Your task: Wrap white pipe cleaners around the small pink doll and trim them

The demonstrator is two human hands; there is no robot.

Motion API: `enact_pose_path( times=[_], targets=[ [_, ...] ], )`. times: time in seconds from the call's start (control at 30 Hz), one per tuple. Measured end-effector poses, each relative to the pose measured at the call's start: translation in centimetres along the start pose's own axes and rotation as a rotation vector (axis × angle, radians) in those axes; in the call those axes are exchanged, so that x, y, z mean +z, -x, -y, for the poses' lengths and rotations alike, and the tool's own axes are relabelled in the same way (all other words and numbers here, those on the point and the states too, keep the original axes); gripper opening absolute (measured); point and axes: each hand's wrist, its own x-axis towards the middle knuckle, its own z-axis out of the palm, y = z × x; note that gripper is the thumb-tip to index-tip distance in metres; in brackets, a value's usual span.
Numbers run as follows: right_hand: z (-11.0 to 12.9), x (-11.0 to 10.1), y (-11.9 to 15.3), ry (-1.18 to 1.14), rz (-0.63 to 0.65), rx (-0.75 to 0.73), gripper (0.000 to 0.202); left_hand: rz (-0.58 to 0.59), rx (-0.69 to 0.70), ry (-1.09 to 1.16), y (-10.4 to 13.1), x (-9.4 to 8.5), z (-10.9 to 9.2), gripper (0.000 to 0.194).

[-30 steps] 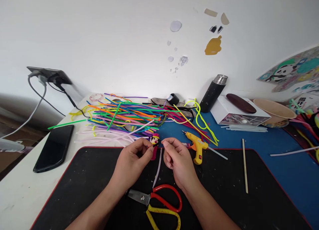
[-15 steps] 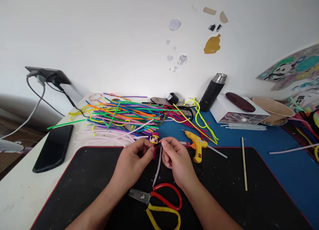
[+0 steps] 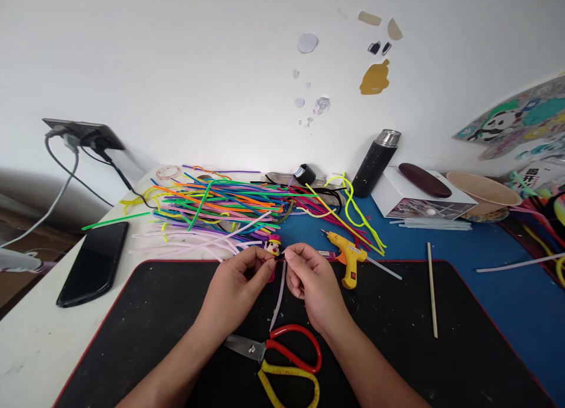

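Observation:
My left hand (image 3: 241,278) is closed, thumb and forefinger pinched on one end of a short dark strand (image 3: 281,255). My right hand (image 3: 311,272) pinches the strand's other end, a small gap away. Right behind the left fingertips is a small doll (image 3: 273,246) with a pink hat, yellow band and pale face; its pink lower part is partly hidden, and I cannot tell whether the left fingers touch it. Below the hands, a white pipe cleaner (image 3: 279,299) lies on the black mat (image 3: 379,331). Nearer lie scissors (image 3: 289,361) with one red and one yellow handle.
A yellow glue gun (image 3: 348,256) lies right of my hands, with a wooden stick (image 3: 432,290) farther right. Colourful pipe cleaners (image 3: 220,199) are heaped behind. A black flask (image 3: 377,163) and white box (image 3: 424,193) stand at the wall. A phone (image 3: 93,264) lies left.
Both hands keep almost the same place, with slight finger movement. The dark strand between the fingertips now shows more clearly. The whole view has shifted very slightly.

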Motion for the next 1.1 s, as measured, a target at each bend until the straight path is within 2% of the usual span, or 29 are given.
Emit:
enact_pose_path(
  times=[0.47,0.8,0.97,1.1],
  targets=[
    [0.4,0.2,0.1,0.007,0.006,0.010,0.038,-0.032,0.008,-0.035,0.0,0.0,0.0,0.027],
    [0.4,0.2,0.1,-0.014,-0.039,-0.001,0.038,-0.055,0.004,-0.005,0.2,-0.1,-0.1,0.024],
    [0.6,0.1,0.0,-0.021,-0.072,-0.012,0.038,-0.103,-0.041,-0.002,-0.2,-0.8,0.4,0.027],
    [0.8,0.1,-0.1,-0.027,-0.099,-0.012,0.039,-0.096,-0.078,-0.053,-0.7,-1.6,1.0,0.029]
  ],
)
